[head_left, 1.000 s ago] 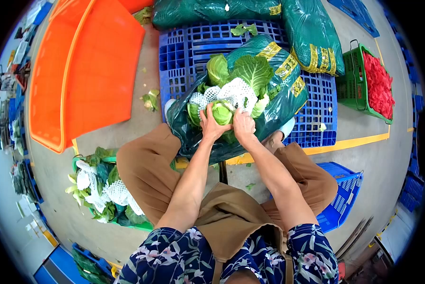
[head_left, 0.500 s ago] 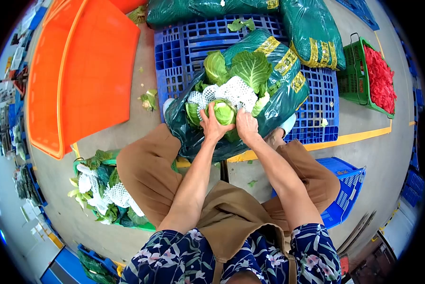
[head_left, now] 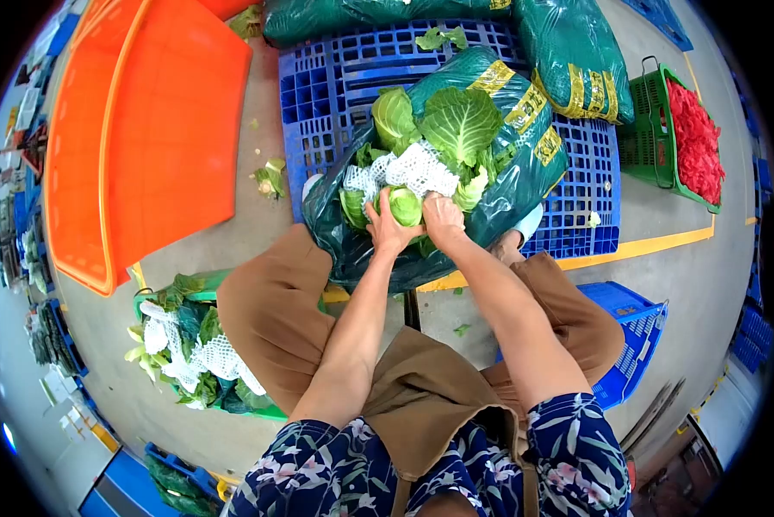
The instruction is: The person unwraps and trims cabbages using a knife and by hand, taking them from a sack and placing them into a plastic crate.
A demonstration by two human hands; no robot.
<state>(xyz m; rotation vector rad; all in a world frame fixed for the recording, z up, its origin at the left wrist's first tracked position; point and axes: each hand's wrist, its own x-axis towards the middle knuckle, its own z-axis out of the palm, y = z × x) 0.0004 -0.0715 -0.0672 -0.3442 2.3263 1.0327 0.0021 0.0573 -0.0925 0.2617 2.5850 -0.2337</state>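
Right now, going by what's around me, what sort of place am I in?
Probably a warehouse or packing area for vegetables: there's a slatted blue pallet, an open green bag with leafy cabbages in it, and a yellow floor line.

An orange tub [head_left: 176, 138] stands at left. At right are a blue basket [head_left: 632, 349] and a red-filled green crate [head_left: 643, 129].
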